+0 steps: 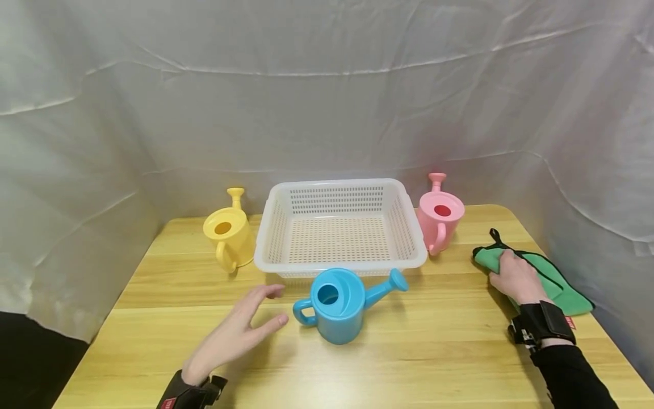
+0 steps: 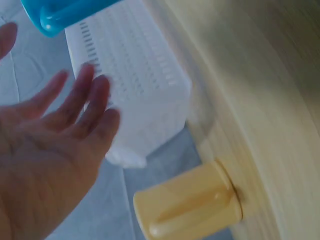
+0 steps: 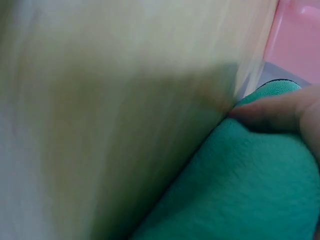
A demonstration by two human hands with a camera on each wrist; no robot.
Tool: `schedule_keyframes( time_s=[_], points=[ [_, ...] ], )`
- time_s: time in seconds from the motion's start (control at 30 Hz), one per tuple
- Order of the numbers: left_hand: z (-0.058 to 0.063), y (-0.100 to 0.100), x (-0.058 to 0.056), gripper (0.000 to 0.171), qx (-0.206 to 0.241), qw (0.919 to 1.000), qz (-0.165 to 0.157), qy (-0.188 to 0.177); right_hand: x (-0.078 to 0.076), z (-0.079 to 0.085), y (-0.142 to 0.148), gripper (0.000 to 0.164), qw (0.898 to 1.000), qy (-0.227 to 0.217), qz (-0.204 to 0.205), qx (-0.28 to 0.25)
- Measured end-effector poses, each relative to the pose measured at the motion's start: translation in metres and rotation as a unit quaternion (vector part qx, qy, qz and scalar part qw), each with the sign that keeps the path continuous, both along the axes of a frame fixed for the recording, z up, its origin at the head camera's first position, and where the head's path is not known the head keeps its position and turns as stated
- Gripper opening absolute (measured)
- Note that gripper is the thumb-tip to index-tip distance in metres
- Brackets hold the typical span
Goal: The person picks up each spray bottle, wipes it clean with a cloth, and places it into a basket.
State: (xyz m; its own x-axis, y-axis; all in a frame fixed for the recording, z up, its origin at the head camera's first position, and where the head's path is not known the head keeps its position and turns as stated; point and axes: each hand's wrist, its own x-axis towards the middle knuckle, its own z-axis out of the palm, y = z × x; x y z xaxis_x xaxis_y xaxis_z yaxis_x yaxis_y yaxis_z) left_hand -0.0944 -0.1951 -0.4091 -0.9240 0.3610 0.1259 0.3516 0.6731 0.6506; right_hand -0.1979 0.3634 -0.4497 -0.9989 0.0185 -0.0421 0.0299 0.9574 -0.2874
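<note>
A blue watering can stands upright in front of the basket, its handle to the left and its spout to the right. My left hand is just left of that handle, fingers spread and apart from it, holding nothing; the left wrist view shows the same hand with its fingers loose. At the right side of the table my right hand grips a folded green cloth with black edging and a black loop. In the right wrist view a finger and the thumb area press into the cloth.
A white perforated basket stands at the middle back. To its left is a yellow watering can, to its right a pink one. Grey fabric hangs behind the wooden table.
</note>
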Motion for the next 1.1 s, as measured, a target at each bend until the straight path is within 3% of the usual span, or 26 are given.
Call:
schedule_keyframes(
  time_s=[0.13,0.27,0.37,0.5,0.63,0.73,0.83,0.93,1.03,1.1],
  points=[
    [-0.007,0.006,-0.009,0.050,0.029,0.9948,-0.061,-0.076,0.001,0.000,0.005,0.058,1.000,-0.018,-0.005,-0.012],
    [-0.015,0.016,-0.018,0.039,0.090,0.9815,-0.107,-0.131,0.006,-0.002,0.011,0.057,1.000,-0.001,-0.008,0.004],
    [-0.020,0.023,-0.023,0.035,0.137,0.9674,-0.105,-0.186,0.009,-0.003,0.016,0.055,1.000,0.014,-0.001,0.008],
    [-0.025,0.032,-0.027,0.041,0.202,0.9434,-0.089,-0.247,0.014,-0.007,0.020,0.048,0.999,0.031,0.005,-0.019],
    [-0.029,0.039,-0.026,0.056,0.247,0.9284,-0.103,-0.257,0.021,-0.009,0.020,0.049,0.997,0.046,-0.016,-0.059],
    [-0.031,0.046,-0.024,0.064,0.270,0.9220,-0.108,-0.255,0.026,-0.010,0.017,0.051,0.993,0.059,-0.036,-0.094],
    [-0.032,0.056,-0.019,0.067,0.295,0.9155,-0.077,-0.262,0.031,-0.010,0.013,0.046,0.988,0.089,-0.059,-0.112],
    [-0.030,0.066,-0.015,0.066,0.321,0.9080,-0.019,-0.268,0.035,-0.007,0.007,0.044,0.982,0.119,-0.083,-0.124],
    [-0.029,0.073,-0.012,0.061,0.368,0.8875,0.022,-0.277,0.038,-0.002,-0.001,0.044,0.975,0.139,-0.104,-0.142],
    [-0.029,0.077,-0.010,0.058,0.404,0.8688,0.030,-0.284,0.040,0.002,-0.006,0.043,0.967,0.149,-0.119,-0.167]
  ],
)
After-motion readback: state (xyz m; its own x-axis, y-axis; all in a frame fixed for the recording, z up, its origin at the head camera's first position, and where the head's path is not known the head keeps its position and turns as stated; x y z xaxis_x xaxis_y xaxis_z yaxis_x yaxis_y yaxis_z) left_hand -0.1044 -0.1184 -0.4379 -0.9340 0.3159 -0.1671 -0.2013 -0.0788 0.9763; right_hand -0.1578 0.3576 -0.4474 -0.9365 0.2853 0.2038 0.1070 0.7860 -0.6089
